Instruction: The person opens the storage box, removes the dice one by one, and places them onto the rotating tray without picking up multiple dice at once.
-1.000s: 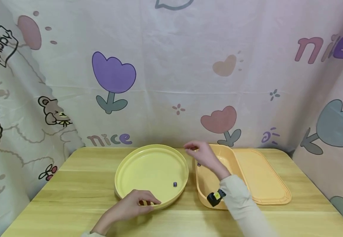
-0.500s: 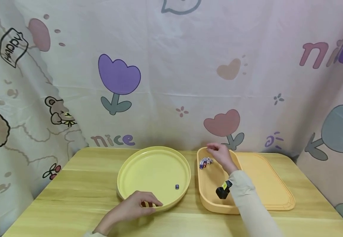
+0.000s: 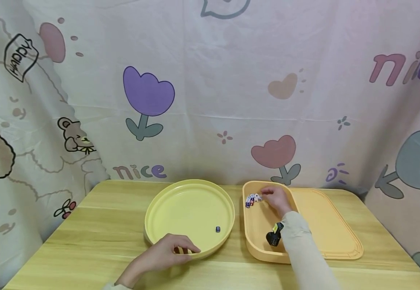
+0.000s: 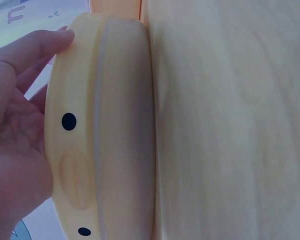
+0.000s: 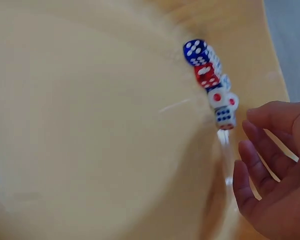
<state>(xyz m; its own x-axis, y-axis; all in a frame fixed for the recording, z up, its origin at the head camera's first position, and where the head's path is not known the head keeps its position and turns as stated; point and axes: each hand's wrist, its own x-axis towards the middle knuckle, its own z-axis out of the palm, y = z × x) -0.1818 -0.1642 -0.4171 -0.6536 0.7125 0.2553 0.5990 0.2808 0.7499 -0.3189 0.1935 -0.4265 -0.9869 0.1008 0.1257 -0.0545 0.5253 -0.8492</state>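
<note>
In the head view my left hand [image 3: 168,251] grips the near rim of a round yellow tray [image 3: 150,209]. The left wrist view has its fingers at the rim of the tray [image 4: 72,80]. One dark blue die [image 3: 218,229] lies inside, toward the right. My right hand [image 3: 277,200] reaches into the far end of an orange rectangular box [image 3: 266,255], fingers loosely bent, holding nothing. Just past its fingertips, several white, red and blue dice [image 5: 217,95] are bunched along the box wall in the right wrist view.
A flat orange lid [image 3: 329,225] lies to the right of the box, partly behind the right sleeve [image 3: 308,249]. A black wrist camera [image 3: 274,237] is worn on the right wrist. A printed curtain [image 3: 202,80] hangs behind the wooden table [image 3: 86,237].
The right hand has moved from between tray and box to the right and down into the box. The bunched dice have come into sight there. The left hand stays at the tray rim.
</note>
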